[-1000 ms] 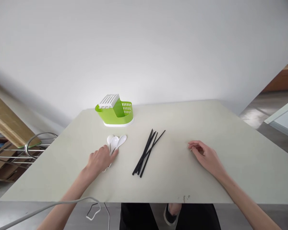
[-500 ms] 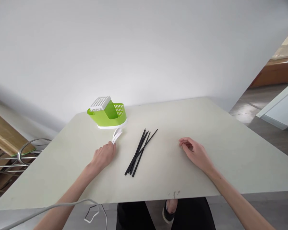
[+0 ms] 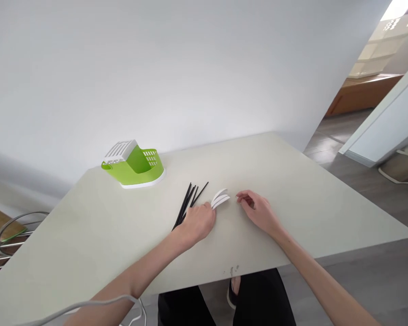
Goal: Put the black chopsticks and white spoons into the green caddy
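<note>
Far left on our table: green caddy (image 3: pixel 132 177) with a white slotted top and white base, standing upright, well apart from both hands. Next, black chopsticks (image 3: pixel 185 201) in a loose, crossing bundle, near ends hidden by our left arm and hand. Our left hand (image 3: pixel 200 222) is closed round the handles of the white spoons (image 3: pixel 221 198); can't tell if it touches the sticks. Risks, our judgement: a low sideways sweep of wrist or forearm could scatter the sticks; a slack grip could let the smooth handles slide and fan out, dropping one. Spoons: bunched, glossy white, curved bowls overlapping and poking out past the fist toward our right hand, count unclear, handles covered. Just beyond the bowls, apart from them, our right hand (image 3: pixel 258 213): fingers loosely curled, small thumb gap, nothing visible in it.
</note>
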The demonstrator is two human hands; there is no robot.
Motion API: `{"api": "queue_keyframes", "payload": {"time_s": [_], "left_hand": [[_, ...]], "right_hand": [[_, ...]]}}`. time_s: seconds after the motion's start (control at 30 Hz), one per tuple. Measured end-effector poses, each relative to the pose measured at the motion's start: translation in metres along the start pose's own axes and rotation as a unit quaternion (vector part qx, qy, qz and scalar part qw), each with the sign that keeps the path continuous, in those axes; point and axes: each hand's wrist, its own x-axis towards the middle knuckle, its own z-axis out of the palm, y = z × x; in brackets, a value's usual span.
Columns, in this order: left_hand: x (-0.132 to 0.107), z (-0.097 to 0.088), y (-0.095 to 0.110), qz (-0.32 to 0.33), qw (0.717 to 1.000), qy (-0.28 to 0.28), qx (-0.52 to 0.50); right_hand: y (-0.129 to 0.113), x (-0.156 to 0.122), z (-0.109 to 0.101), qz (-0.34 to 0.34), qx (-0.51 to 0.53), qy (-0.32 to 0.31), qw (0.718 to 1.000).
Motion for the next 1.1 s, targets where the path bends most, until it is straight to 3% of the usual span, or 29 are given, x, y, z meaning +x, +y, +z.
{"api": "queue_keyframes", "payload": {"time_s": [0.33, 0.47, 0.53, 0.6, 0.7, 0.77, 0.83, 0.93, 1.0, 1.1], "left_hand": [[-0.005, 0.001, 0.008, -0.034, 0.999, 0.015, 0.011], [-0.011, -0.007, -0.004, -0.042, 0.998, 0.036, -0.005], [-0.013, -0.021, -0.024, -0.055, 0.994, 0.084, -0.036], [-0.014, -0.041, -0.056, -0.07, 0.98, 0.178, -0.057], [-0.016, -0.075, -0.12, -0.098, 0.93, 0.354, -0.005], [-0.02, -0.094, -0.164, -0.145, 0.891, 0.429, 0.03], [-0.024, -0.103, -0.202, -0.166, 0.879, 0.445, 0.049], [-0.027, -0.101, -0.243, -0.166, 0.91, 0.379, 0.04], [-0.026, -0.093, -0.257, -0.159, 0.926, 0.341, 0.022], [-0.019, -0.084, -0.261, -0.158, 0.925, 0.346, 0.0]], "right_hand": [[-0.002, -0.001, -0.001, -0.014, -0.014, 0.005, 1.0], [-0.002, -0.002, -0.002, -0.001, -0.017, 0.0, 1.0], [-0.002, -0.003, -0.003, 0.003, -0.016, -0.001, 1.0], [-0.002, -0.003, -0.002, 0.005, -0.018, -0.001, 1.0], [-0.002, -0.004, -0.002, 0.009, -0.023, -0.005, 1.0], [-0.003, -0.004, -0.002, 0.007, -0.023, -0.006, 1.0], [-0.005, -0.004, -0.002, 0.006, -0.023, -0.006, 1.0], [-0.006, -0.005, -0.002, 0.01, -0.028, -0.006, 1.0], [-0.006, -0.005, -0.002, 0.013, -0.032, -0.009, 0.999], [-0.005, -0.006, -0.002, 0.016, -0.035, -0.013, 0.999]]}}
